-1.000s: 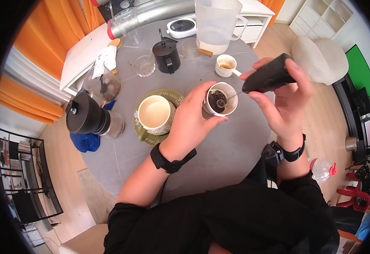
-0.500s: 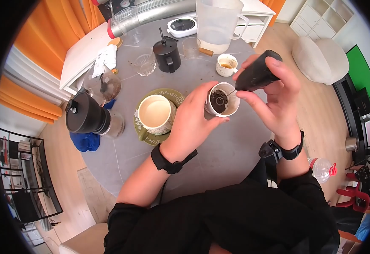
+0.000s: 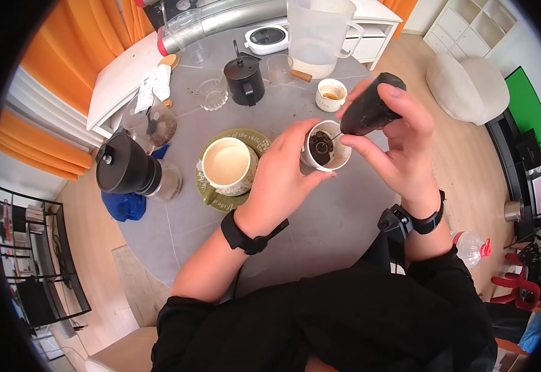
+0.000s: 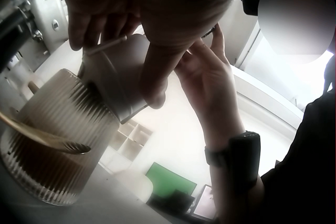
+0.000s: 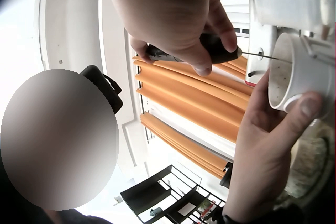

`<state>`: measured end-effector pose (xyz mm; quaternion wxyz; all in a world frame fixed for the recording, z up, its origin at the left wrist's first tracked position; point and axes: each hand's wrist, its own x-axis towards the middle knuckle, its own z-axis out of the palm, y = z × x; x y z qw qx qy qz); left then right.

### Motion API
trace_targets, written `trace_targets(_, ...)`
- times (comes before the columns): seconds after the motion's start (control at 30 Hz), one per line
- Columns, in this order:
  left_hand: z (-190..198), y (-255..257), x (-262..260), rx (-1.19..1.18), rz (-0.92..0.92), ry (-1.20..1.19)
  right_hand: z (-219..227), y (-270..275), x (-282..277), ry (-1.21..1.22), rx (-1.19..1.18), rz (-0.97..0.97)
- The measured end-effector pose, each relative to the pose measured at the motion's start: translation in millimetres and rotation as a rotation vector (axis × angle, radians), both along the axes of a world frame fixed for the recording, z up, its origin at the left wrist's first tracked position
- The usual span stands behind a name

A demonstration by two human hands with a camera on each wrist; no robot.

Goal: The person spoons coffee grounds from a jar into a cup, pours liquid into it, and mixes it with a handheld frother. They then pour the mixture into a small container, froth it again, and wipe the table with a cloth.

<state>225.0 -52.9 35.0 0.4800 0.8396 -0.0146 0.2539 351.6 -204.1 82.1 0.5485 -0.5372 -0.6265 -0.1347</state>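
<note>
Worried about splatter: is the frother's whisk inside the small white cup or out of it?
Inside. The black handheld frother's thin wire runs down past the small white cup's rim, the whisk sitting in dark liquid.

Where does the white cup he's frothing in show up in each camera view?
Head: white cup at centre, gripped by the left hand.
Left wrist: upper left, seen from below.
Right wrist: right edge.
Shared landmark: the black frother in the right hand, its wand entering the cup.
</note>
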Motion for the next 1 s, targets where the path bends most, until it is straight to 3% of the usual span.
trace_targets(0.17, 1, 0, 0, 0.010, 0.004, -0.007, 5, -5, -3, 0.065, -0.055, -0.011)
trace_targets(0.33, 1, 1, 0, -0.032, 0.007, 0.028, 15, -17, -5, 0.178, 0.109, -0.033)
trace_targets(0.47, 2, 0, -1, -0.080, 0.001, 0.064, 12, -26, -3, 0.244, 0.075, -0.114)
trace_targets(0.67, 1, 0, -1, -0.023, 0.008, 0.024, 12, -28, -6, 0.144, 0.060, -0.091)
trace_targets(0.9, 1, 1, -1, -0.010, 0.018, 0.014, 11, -30, -7, 0.190, 0.137, -0.037)
trace_targets(1.0, 2, 0, 0, -0.025, -0.004, 0.010, 11, -36, -6, 0.241, 0.017, -0.175)
